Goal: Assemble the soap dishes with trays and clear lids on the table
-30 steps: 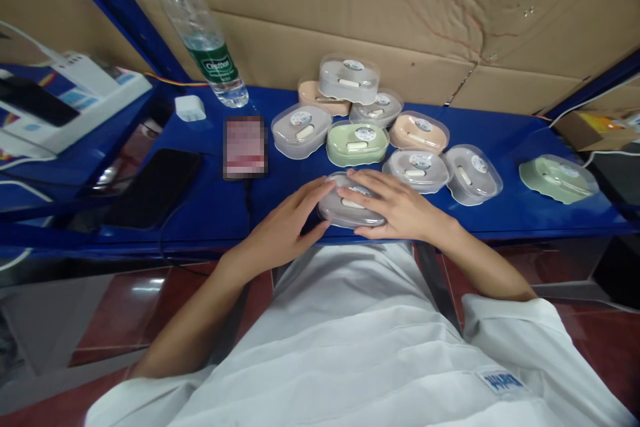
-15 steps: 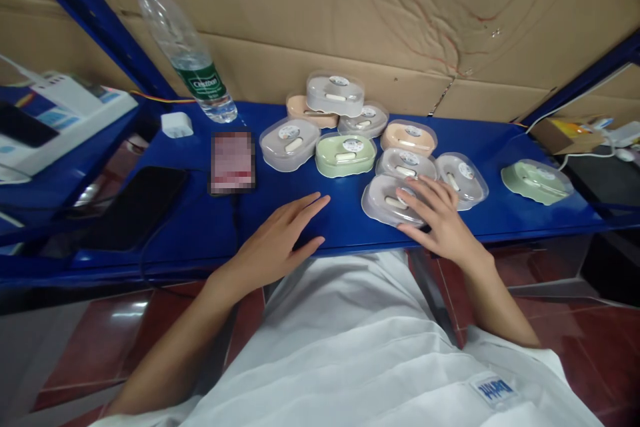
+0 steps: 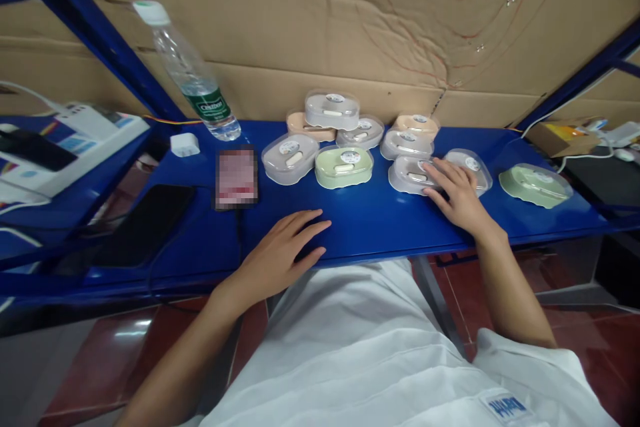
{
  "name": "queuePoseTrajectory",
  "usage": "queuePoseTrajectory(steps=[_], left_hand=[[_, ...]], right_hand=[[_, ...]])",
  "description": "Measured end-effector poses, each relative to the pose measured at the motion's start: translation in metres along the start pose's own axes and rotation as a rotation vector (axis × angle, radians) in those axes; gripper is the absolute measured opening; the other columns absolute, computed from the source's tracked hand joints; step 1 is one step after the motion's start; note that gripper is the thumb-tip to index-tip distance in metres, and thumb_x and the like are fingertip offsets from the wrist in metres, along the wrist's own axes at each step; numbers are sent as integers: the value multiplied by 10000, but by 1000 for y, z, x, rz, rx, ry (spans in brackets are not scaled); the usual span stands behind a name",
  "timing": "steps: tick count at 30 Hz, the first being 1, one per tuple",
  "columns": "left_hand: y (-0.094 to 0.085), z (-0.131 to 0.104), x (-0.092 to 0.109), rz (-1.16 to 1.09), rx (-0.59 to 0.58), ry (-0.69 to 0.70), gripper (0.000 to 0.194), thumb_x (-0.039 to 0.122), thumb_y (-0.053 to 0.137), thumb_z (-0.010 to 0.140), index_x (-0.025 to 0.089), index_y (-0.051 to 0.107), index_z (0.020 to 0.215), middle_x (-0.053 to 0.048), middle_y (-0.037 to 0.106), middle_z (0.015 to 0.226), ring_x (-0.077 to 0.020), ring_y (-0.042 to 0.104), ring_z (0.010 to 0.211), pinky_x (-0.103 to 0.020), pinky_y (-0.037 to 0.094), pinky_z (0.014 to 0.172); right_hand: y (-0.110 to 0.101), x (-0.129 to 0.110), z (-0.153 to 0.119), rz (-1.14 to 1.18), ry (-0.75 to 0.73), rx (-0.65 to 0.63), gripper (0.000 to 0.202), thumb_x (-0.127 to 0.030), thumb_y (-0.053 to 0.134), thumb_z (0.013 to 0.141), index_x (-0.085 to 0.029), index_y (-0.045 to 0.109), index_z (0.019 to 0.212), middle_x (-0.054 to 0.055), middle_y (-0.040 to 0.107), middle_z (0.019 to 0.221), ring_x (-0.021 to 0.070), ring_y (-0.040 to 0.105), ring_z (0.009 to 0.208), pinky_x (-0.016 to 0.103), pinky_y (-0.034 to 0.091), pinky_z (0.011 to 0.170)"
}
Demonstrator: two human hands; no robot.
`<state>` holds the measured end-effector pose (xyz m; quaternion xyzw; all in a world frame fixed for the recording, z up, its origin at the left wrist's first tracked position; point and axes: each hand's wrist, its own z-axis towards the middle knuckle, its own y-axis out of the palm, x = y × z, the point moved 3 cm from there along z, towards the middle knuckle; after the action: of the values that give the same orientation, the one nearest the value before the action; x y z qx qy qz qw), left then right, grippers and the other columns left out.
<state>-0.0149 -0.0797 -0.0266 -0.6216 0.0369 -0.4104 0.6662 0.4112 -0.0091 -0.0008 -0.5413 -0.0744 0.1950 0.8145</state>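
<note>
My right hand lies with outstretched fingers over a grey oval lunch box with a clear lid, fingertips at its right part. Another grey box sits just behind that hand, partly hidden by it. Farther back are a grey box and an orange one. My left hand is open near the table's front edge, fingers apart and holding nothing. Beyond it stand a green box and a grey box. At the back, one grey box rests on top of an orange box.
A water bottle stands at the back left beside a white charger. A blurred-out device with a cable and a black phone lie on the left. One green box sits far right on the blue table.
My right hand has moved away from me and slightly right, and the front grey box has shifted back with it. The boxes behind it sit closer together. My left hand has hardly moved.
</note>
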Motion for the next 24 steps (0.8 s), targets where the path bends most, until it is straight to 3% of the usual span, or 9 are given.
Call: queuePoseTrajectory(steps=[6,10,14,19,24], left_hand=[[3,-1,1,10,18,36,426,437,563,1145,294,673,1531,-92,557,1704,-334,533,1576,-604,457,1329],[2,-1,3,28,25,57,425,426,558,1150,259,682,1520,-116,561,1698,-346,541,1568,-608,478,1313],[2,1,7,37,36,83,418,394,568,1146,227,689,1510,-145,571,1683,-355,547,1564,-612,484,1310],[1,0,13,78,67,100,417,360,540,1155,178,684,1502,-184,568,1677,-376,560,1552,-626,488,1305],[-3,-5,22,77,48,73,398,268,582,1136,151,636,1512,-192,564,1673,-362,564,1543,-596,520,1280]], right_hand=[[-7,3,15,61,-76,-83,619,-602,515,1120,-300,560,1658,150,542,1701,414,500,1584,701,339,1303],[0,-23,34,45,-149,-109,661,-606,514,1117,-300,499,1703,153,505,1722,410,486,1590,654,422,1279],[0,-52,55,-40,-210,-130,705,-652,524,1103,-307,466,1714,157,524,1708,445,502,1564,681,413,1255],[-2,-86,72,-23,-285,-8,551,-516,507,1141,-287,555,1640,138,653,1582,411,606,1462,606,438,1218],[19,-137,74,244,-714,24,346,-319,660,1102,-214,678,1431,64,804,1168,247,760,1082,410,555,970]])
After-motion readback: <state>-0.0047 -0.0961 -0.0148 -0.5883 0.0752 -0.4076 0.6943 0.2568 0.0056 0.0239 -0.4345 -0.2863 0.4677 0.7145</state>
